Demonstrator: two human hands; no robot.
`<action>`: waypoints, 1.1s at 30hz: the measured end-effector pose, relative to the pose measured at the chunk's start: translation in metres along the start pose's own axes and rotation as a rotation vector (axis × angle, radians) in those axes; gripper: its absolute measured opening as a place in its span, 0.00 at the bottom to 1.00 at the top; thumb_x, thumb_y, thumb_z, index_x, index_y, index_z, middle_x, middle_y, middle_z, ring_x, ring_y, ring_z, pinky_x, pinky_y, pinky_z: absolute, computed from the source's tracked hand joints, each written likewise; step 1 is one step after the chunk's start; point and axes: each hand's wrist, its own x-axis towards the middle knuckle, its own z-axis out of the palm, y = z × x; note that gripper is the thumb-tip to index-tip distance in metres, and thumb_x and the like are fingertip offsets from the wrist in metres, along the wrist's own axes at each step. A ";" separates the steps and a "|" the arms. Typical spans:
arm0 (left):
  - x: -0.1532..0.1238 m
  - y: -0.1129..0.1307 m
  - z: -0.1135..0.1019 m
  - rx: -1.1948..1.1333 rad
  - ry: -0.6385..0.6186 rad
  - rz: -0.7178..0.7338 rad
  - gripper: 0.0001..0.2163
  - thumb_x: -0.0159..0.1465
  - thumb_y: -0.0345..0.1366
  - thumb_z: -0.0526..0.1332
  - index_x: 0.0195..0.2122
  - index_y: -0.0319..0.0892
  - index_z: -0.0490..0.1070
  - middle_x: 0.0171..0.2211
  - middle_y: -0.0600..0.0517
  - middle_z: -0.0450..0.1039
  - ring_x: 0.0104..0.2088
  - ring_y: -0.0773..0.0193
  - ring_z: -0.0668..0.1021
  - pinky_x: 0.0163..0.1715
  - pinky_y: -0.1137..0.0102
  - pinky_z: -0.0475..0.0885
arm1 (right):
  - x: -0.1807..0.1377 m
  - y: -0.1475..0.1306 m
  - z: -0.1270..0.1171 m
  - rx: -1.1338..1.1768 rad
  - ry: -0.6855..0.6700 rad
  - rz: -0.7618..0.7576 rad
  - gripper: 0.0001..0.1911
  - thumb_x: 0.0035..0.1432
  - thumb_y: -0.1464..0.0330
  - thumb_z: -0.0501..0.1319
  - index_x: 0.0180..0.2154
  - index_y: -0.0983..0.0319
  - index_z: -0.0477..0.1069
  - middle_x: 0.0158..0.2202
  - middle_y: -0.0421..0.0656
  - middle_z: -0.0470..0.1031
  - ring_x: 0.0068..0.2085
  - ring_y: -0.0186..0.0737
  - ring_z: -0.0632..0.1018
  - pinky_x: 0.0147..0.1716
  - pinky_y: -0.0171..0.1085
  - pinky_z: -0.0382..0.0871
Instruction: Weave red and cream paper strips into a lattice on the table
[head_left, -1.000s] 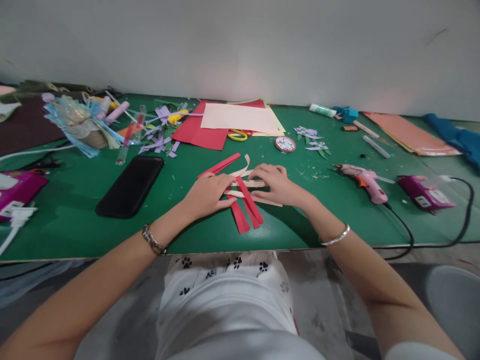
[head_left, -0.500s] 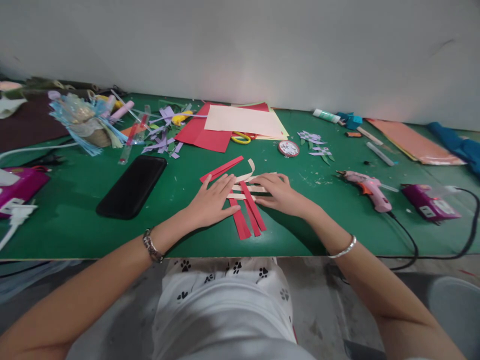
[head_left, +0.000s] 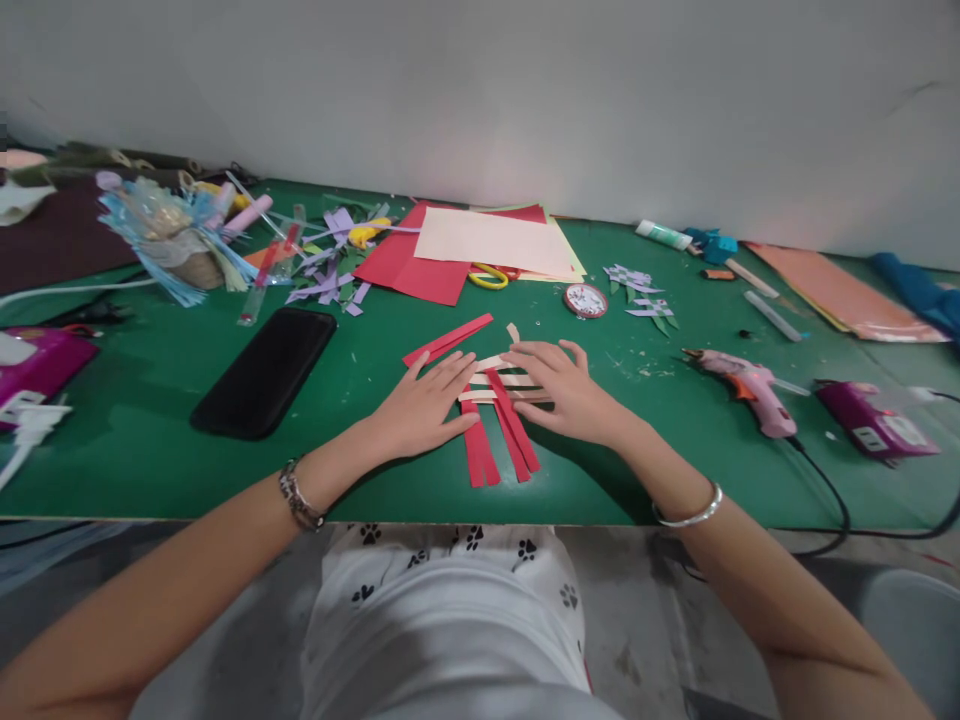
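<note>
Grey wall (head_left: 480, 100) backs the green table (head_left: 135, 470) I view remotely. Near its front edge, the left hand (head_left: 416, 408) lies flat and loose, thumb over red strips (head_left: 480, 455); the right hand (head_left: 562, 390) curls over cream strips (head_left: 517, 380) crossing them. I cannot tell whether it pinches any.

1. Bare hands: two; one left hand (head_left: 420, 410), one right hand (head_left: 566, 395).
2. Red strip ends (head_left: 475, 455) toward the near table edge: four.
3. Folded red strip (head_left: 448, 339) lying apart: one.
4. Cream strips (head_left: 519, 380): at least three; fingers hide the exact count.
5. Woven purple-and-green pieces (head_left: 630, 278): two.
6. Smartphone (head_left: 266, 370): one.
7. Pink hot glue gun (head_left: 750, 385): one.
8. Purple socket boxes (head_left: 874, 420): two.
9. Red-rimmed disc (head_left: 585, 300): one.
10. Wrist ornaments (head_left: 300, 497): two.
</note>
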 end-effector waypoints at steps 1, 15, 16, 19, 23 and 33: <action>0.000 -0.001 0.000 -0.004 0.000 0.017 0.29 0.65 0.47 0.43 0.63 0.36 0.43 0.64 0.44 0.42 0.63 0.56 0.50 0.59 0.54 0.44 | 0.000 0.001 0.000 -0.013 -0.030 -0.021 0.25 0.57 0.62 0.51 0.56 0.58 0.56 0.60 0.49 0.57 0.60 0.46 0.58 0.56 0.51 0.43; 0.003 -0.002 0.007 0.032 0.105 -0.055 0.23 0.67 0.38 0.41 0.61 0.35 0.49 0.62 0.43 0.49 0.62 0.58 0.55 0.59 0.55 0.47 | 0.006 0.009 0.007 -0.032 -0.153 -0.056 0.26 0.61 0.58 0.44 0.60 0.55 0.50 0.63 0.45 0.52 0.62 0.47 0.55 0.57 0.58 0.37; 0.002 -0.001 0.006 0.040 0.098 -0.075 0.24 0.67 0.39 0.42 0.61 0.33 0.49 0.62 0.43 0.48 0.62 0.57 0.54 0.59 0.55 0.47 | 0.006 0.010 0.008 -0.041 -0.156 -0.049 0.26 0.61 0.58 0.43 0.60 0.56 0.51 0.63 0.46 0.52 0.62 0.47 0.55 0.57 0.58 0.37; 0.001 0.002 0.005 0.057 0.086 -0.110 0.24 0.67 0.40 0.42 0.61 0.32 0.49 0.62 0.42 0.47 0.62 0.56 0.54 0.59 0.53 0.47 | 0.006 0.011 0.010 -0.071 -0.128 -0.016 0.26 0.62 0.58 0.42 0.59 0.57 0.53 0.61 0.48 0.56 0.60 0.48 0.58 0.56 0.56 0.40; 0.000 0.003 0.003 0.052 0.062 -0.107 0.24 0.67 0.41 0.42 0.61 0.33 0.49 0.63 0.44 0.47 0.62 0.56 0.54 0.59 0.52 0.48 | 0.008 0.008 0.007 -0.114 -0.011 0.063 0.26 0.59 0.58 0.46 0.56 0.63 0.58 0.53 0.53 0.66 0.53 0.50 0.65 0.53 0.52 0.45; 0.001 0.002 0.002 0.047 0.080 -0.107 0.23 0.67 0.41 0.41 0.61 0.37 0.51 0.62 0.46 0.50 0.62 0.58 0.55 0.59 0.56 0.50 | 0.018 0.008 0.002 0.037 0.073 0.209 0.07 0.57 0.67 0.53 0.35 0.59 0.69 0.33 0.40 0.75 0.37 0.40 0.72 0.43 0.45 0.46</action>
